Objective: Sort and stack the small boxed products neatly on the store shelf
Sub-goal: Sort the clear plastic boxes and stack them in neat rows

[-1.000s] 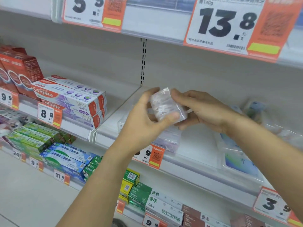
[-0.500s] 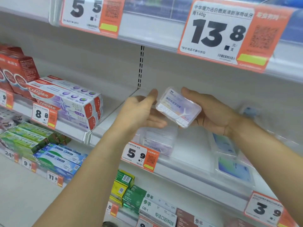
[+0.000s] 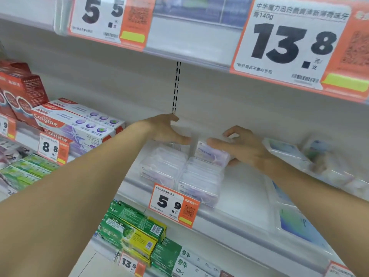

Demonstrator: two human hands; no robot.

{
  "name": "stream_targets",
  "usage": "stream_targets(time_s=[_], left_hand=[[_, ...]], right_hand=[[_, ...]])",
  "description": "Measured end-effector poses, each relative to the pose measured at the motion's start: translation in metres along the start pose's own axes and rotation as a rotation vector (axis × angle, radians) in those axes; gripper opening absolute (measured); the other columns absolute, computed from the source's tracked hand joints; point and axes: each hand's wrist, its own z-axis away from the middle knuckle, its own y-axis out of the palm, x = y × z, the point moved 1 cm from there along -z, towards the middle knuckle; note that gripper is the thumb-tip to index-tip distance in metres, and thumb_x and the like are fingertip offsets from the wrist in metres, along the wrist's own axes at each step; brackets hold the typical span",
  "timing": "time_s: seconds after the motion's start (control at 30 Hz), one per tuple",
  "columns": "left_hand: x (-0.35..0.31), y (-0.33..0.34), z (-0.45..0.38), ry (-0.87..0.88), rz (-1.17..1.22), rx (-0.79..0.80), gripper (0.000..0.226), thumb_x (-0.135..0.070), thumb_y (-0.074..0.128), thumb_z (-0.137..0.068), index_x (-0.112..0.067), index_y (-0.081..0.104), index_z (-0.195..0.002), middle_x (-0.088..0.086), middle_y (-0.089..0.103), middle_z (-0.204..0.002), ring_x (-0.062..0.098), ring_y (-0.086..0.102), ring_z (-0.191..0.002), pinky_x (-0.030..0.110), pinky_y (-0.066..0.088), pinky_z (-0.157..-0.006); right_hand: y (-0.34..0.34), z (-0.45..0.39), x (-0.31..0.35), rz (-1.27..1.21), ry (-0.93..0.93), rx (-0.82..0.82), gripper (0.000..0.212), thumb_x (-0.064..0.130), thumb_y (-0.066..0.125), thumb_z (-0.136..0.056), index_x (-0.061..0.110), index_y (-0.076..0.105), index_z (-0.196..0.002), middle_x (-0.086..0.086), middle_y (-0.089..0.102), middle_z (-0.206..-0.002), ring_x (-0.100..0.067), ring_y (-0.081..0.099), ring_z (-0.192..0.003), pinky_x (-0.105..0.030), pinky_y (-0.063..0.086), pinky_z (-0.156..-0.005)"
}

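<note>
The right hand (image 3: pixel 242 147) held a small clear box (image 3: pixel 211 153) on the white shelf (image 3: pixel 239 196). Its thumb lay over the top of the box and its other fingers were curled around the far side, so the fingers gripped the box. The box was of transparent plastic with rounded corners, and a white and pale purple label showed through its lid. It sat tilted on top of the rear part of a stack of the same clear boxes (image 3: pixel 199 182), just behind the orange price tag (image 3: pixel 173 204) marked 5.9. A second stack of such boxes (image 3: pixel 161 166) stood just to the left of the first one, touching it.

The left hand (image 3: pixel 165 128) was above this second stack, behind the price tag and to its left. Its fingers were straight and relaxed, holding nothing; the thumb pointed toward the box but I could not tell if it touched it.

Flat blue and white packs (image 3: pixel 299 222) lay on the same shelf, well to the right of the price tag. Toothpaste cartons (image 3: pixel 79 126) lay far to the left of it.
</note>
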Motion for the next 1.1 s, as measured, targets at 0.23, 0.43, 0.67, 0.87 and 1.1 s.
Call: stream_targets(time_s=[0.23,0.43,0.67,0.87,1.1], left_hand=[[0.002,0.007,-0.023,-0.093,0.026,-0.128,0.081,-0.087,0.061,-0.056,-0.011,0.061,-0.085,0.002,0.067,-0.087,0.021,0.068,-0.065,0.027,0.050,-0.058],[0.008,0.007,-0.029,-0.148,-0.036,-0.190,0.098,-0.087,0.045,-0.070,-0.015,0.041,-0.136,0.007,0.054,-0.131,0.034,0.063,-0.105,0.040,0.053,-0.084],[0.002,-0.005,-0.022,-0.048,-0.074,-0.161,0.081,-0.082,0.037,-0.078,-0.035,0.030,-0.144,-0.001,0.052,-0.115,0.028,0.069,-0.072,0.035,0.053,-0.082],[0.002,0.002,-0.030,0.117,-0.211,-0.035,0.104,-0.056,0.083,-0.062,-0.032,0.030,-0.149,0.000,0.034,-0.150,0.024,0.041,-0.135,0.032,0.038,-0.103],[0.003,-0.018,-0.015,0.036,0.572,-0.307,0.080,-0.069,0.072,-0.065,-0.017,0.053,-0.123,0.003,0.062,-0.114,0.023,0.066,-0.092,0.035,0.061,-0.067]], right_hand=[[0.006,-0.002,0.008,0.313,-0.124,0.123,0.062,0.069,0.072,-0.068,0.036,0.056,-0.118,0.009,0.055,-0.119,-0.005,0.058,-0.098,-0.023,0.046,-0.074],[0.010,-0.011,0.018,0.329,-0.167,0.211,0.057,0.057,0.084,-0.063,0.035,0.063,-0.112,0.003,0.058,-0.117,-0.006,0.058,-0.103,-0.021,0.046,-0.073],[0.010,-0.020,0.008,0.229,-0.146,0.091,0.053,0.055,0.085,-0.062,0.030,0.066,-0.105,0.003,0.060,-0.115,-0.007,0.059,-0.104,-0.020,0.046,-0.073],[0.011,-0.017,0.008,0.220,-0.126,0.212,0.055,0.047,0.085,-0.067,0.031,0.063,-0.115,0.002,0.059,-0.116,-0.012,0.061,-0.104,-0.026,0.050,-0.086],[-0.001,-0.003,0.042,0.123,-0.525,-0.127,0.050,0.031,0.081,-0.077,0.031,0.058,-0.121,0.008,0.063,-0.116,-0.012,0.063,-0.102,-0.022,0.050,-0.086]])
